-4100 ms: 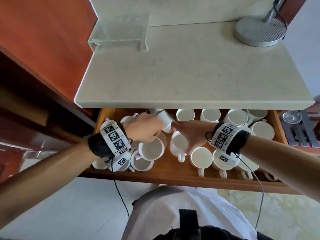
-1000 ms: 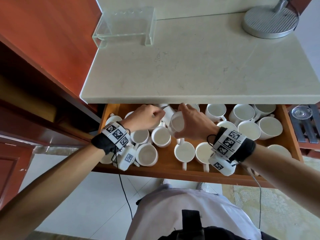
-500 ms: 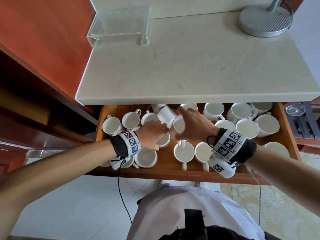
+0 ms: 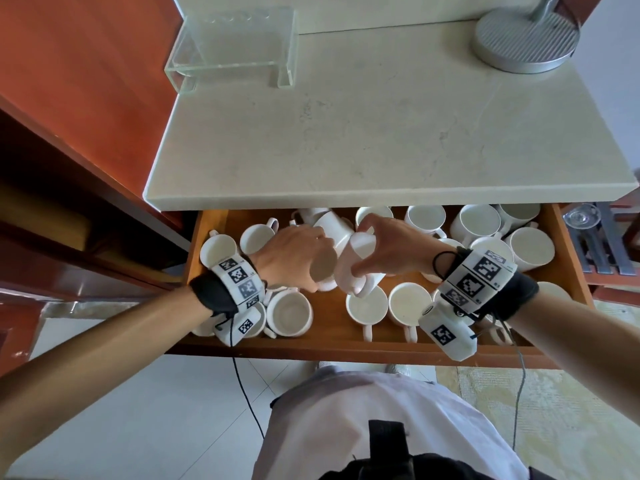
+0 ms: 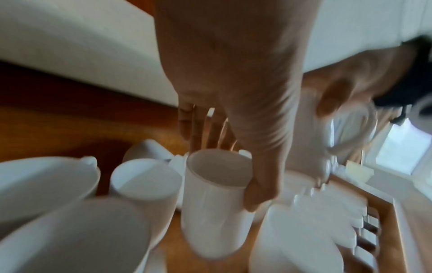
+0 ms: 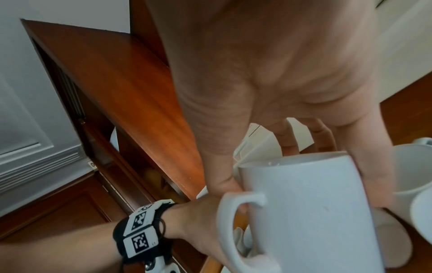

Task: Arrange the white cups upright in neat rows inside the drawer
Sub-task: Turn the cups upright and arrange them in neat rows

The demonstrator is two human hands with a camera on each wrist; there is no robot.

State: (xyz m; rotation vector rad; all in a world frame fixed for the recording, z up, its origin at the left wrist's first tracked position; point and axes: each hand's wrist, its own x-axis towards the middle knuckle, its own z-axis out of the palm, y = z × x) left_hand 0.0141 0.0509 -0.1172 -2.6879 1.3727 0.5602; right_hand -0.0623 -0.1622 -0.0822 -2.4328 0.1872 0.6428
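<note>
The right hand (image 4: 391, 249) gripped a white cup (image 4: 360, 268) by its rim, lifted and tilted over the middle of the drawer (image 4: 346, 344); the left hand (image 4: 294, 258), touching it on the left, clasped another cup (image 5: 215, 201); a toppled cup (image 4: 330, 230) lay just beyond; upright cups (image 4: 367, 304) crowded the floor below, leaving little gap.
</note>
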